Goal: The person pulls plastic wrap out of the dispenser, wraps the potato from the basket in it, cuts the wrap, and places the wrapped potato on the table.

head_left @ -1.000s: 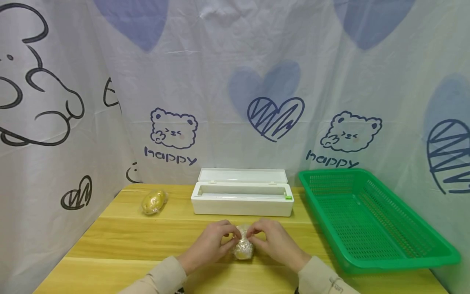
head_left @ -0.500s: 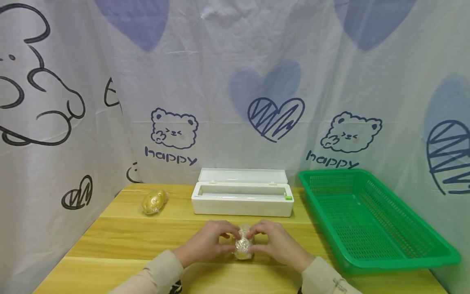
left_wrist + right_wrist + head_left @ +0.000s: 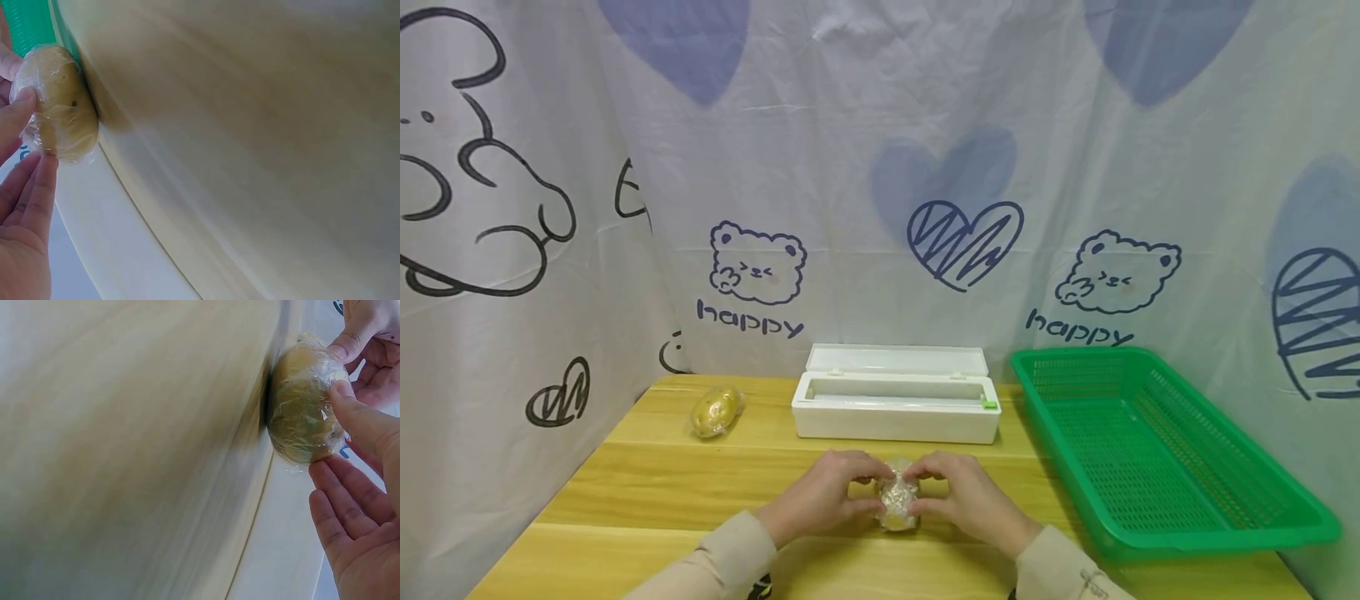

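Note:
A potato [image 3: 898,508] wrapped in crinkled cling film sits on the table before me, between both hands. My left hand [image 3: 827,493] holds its left side, thumb near and fingertips at the far end. From the other side my right hand [image 3: 972,500] holds it the same way. In the left wrist view the potato [image 3: 65,106] shows dark spots under the film, with the left thumb [image 3: 19,112] pressed on it. Loosely bunched film covers the potato [image 3: 303,403] in the right wrist view, where the right thumb [image 3: 353,412] presses its top.
Behind the hands stands a white cling film dispenser [image 3: 895,423] with its lid raised. Another wrapped potato [image 3: 716,412] lies at the back left. A green plastic basket [image 3: 1217,537] takes up the right side of the wooden table [image 3: 647,492]. A printed curtain [image 3: 850,275] hangs behind.
The fingertips have spread from the gathered film at the top to the potato's sides, with the thumbs lower. The film's raised bunch now lies flatter. The potato stays in place.

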`<control>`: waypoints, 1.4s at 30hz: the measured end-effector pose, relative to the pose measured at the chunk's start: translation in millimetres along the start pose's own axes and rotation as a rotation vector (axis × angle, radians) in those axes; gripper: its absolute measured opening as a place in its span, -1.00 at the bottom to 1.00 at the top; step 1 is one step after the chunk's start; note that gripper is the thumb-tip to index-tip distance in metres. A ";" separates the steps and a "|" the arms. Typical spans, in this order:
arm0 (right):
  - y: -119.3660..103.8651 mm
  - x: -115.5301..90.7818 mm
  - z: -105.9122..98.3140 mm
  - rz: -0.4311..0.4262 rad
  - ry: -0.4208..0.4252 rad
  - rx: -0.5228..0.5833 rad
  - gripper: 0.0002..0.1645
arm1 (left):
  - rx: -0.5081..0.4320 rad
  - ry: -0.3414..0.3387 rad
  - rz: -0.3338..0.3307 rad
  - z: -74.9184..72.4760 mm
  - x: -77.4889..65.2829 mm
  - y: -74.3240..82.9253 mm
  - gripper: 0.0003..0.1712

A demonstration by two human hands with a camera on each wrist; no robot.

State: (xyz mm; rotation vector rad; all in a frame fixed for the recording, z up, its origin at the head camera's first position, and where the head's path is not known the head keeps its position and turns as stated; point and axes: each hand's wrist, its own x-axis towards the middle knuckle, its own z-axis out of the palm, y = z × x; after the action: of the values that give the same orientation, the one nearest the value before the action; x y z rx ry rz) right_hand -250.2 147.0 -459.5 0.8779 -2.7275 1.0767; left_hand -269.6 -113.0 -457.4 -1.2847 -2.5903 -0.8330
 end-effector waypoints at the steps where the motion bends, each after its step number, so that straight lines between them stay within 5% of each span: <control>1: 0.1 0.0 -0.2 0.001 0.000 0.000 -0.62 | -0.001 -0.002 -0.001 -0.2 0.1 -0.2 -0.59; 10: 0.7 3.4 -1.5 -0.001 0.018 0.003 -0.74 | -0.052 0.016 0.016 -2.0 3.9 -4.8 -0.61; 24: 2.7 5.7 -1.4 -0.007 0.028 0.016 -0.80 | -0.007 0.023 0.020 0.4 4.0 -6.7 -0.61; 33: -2.5 -2.6 -0.7 -0.021 -0.085 -0.042 -0.41 | -0.214 -0.010 -0.097 1.7 0.1 -6.3 -0.60; 42: -0.9 -5.8 0.0 -0.024 -0.069 -0.007 -0.47 | -0.325 -0.021 -0.171 2.3 -0.7 -4.0 -0.64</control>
State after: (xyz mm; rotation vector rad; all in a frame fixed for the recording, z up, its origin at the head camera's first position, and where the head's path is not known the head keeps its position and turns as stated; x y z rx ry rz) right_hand -244.9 149.3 -460.5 0.9625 -2.7666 1.0511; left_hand -271.9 -114.3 -461.3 -1.1559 -2.6907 -1.3230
